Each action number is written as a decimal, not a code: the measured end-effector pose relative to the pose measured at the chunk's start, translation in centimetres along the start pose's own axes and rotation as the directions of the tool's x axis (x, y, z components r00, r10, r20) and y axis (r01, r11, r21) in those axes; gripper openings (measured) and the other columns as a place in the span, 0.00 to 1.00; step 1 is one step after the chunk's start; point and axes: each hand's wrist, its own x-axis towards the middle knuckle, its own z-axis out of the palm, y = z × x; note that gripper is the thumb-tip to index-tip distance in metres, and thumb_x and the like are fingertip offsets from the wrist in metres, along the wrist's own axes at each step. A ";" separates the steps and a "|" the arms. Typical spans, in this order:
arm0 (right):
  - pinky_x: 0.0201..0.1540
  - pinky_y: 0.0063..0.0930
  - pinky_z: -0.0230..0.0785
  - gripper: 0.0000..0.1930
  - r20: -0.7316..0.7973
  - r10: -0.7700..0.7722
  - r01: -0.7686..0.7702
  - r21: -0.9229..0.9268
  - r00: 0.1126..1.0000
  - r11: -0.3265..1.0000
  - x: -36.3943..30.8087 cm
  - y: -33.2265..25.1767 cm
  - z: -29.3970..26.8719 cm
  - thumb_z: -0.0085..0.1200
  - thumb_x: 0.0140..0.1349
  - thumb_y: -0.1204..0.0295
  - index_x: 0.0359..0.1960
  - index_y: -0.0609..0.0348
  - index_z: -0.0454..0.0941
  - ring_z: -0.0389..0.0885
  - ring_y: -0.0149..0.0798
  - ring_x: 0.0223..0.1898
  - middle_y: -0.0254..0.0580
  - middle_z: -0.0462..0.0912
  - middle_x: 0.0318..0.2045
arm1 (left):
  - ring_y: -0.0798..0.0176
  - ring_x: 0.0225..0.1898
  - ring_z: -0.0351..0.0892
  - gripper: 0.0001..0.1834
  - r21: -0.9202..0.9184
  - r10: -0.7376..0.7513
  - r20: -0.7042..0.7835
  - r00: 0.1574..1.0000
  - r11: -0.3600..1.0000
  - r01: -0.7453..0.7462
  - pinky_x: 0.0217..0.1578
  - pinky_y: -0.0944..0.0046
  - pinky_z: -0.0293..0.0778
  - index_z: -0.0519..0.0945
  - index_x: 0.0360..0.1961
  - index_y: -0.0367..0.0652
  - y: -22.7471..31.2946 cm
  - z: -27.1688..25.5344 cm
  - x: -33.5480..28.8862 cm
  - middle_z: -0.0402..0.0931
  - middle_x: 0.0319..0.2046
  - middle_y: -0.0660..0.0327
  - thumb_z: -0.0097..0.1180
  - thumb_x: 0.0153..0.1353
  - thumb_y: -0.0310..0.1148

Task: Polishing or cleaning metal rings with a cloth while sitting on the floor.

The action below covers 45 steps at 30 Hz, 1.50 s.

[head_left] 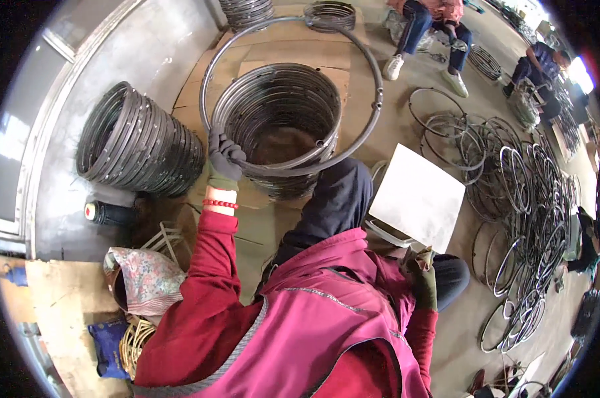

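My left hand [225,158], in a grey glove, is closed round the near left edge of a large dark ring [378,93] with small fittings along its rim. The ring is held tilted over a round stack of similar rings [280,76] standing on cardboard. My right hand [419,263], in an olive-green glove, is low beside my right knee, close to the corner of a white square board [418,196]. Its fingers look curled, but whatever they may hold is too small and partly hidden to make out.
Another ring stack [140,139] leans on its side at the left, near a dark cylinder [111,213]. A large heap of loose rings [519,219] covers the floor at the right. A floral cloth [144,278] hangs nearby. Two people sit at the far right.
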 end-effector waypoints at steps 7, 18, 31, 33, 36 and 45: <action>0.37 0.24 0.73 0.14 -0.096 0.123 -0.129 -0.062 0.988 0.990 -0.3 -1.3 3.0 0.51 0.57 0.77 0.46 0.67 0.70 0.78 0.32 0.33 0.40 0.78 0.37 | 0.76 0.11 0.51 0.16 -0.090 0.121 -0.074 0.990 0.988 -0.128 0.12 0.73 0.55 0.68 0.21 0.54 0.2 -5.0 1.8 0.51 0.10 0.77 0.57 0.54 0.50; 0.39 0.24 0.73 0.29 -0.019 0.045 -0.048 -0.237 0.999 0.970 0.4 1.5 -1.1 0.55 0.55 0.53 0.48 0.67 0.69 0.78 0.32 0.36 0.40 0.77 0.39 | 0.74 0.12 0.53 0.18 -0.008 0.283 -0.331 0.900 0.953 -0.302 0.11 0.73 0.57 0.67 0.19 0.55 -3.0 -5.5 4.3 0.53 0.11 0.76 0.58 0.52 0.52; 0.37 0.22 0.72 0.20 0.002 0.089 -0.088 -0.113 0.996 0.990 0.5 2.0 -1.3 0.58 0.55 0.65 0.46 0.63 0.69 0.76 0.29 0.34 0.36 0.76 0.37 | 0.71 0.09 0.56 0.19 -0.016 0.266 -0.299 0.916 0.959 -0.283 0.13 0.70 0.62 0.66 0.17 0.55 -2.6 -7.9 6.8 0.58 0.09 0.74 0.59 0.51 0.52; 0.38 0.22 0.72 0.20 -0.017 0.077 -0.079 -0.132 0.997 0.988 0.6 2.1 -1.0 0.57 0.55 0.64 0.45 0.63 0.69 0.76 0.29 0.34 0.35 0.76 0.37 | 0.70 0.10 0.57 0.18 0.021 0.265 -0.346 0.900 0.961 -0.274 0.14 0.70 0.63 0.66 0.18 0.55 -3.1 -7.9 6.6 0.58 0.09 0.74 0.58 0.52 0.51; 0.38 0.22 0.71 0.19 -0.040 0.062 -0.069 -0.208 0.997 0.976 0.2 1.1 0.8 0.56 0.56 0.62 0.42 0.63 0.69 0.75 0.28 0.34 0.35 0.75 0.36 | 0.72 0.11 0.57 0.17 0.032 0.241 -0.393 0.887 0.968 -0.249 0.14 0.70 0.63 0.67 0.19 0.56 -3.2 -8.4 7.1 0.57 0.10 0.75 0.57 0.53 0.51; 0.42 0.24 0.72 0.11 -0.030 0.017 -0.023 -0.194 0.999 0.981 0.3 1.9 0.5 0.52 0.56 0.77 0.41 0.64 0.71 0.77 0.30 0.36 0.37 0.77 0.37 | 0.71 0.16 0.62 0.10 0.092 0.221 -0.451 0.864 0.975 -0.201 0.33 0.59 0.73 0.70 0.21 0.54 -2.7 -7.3 6.4 0.64 0.15 0.76 0.53 0.55 0.43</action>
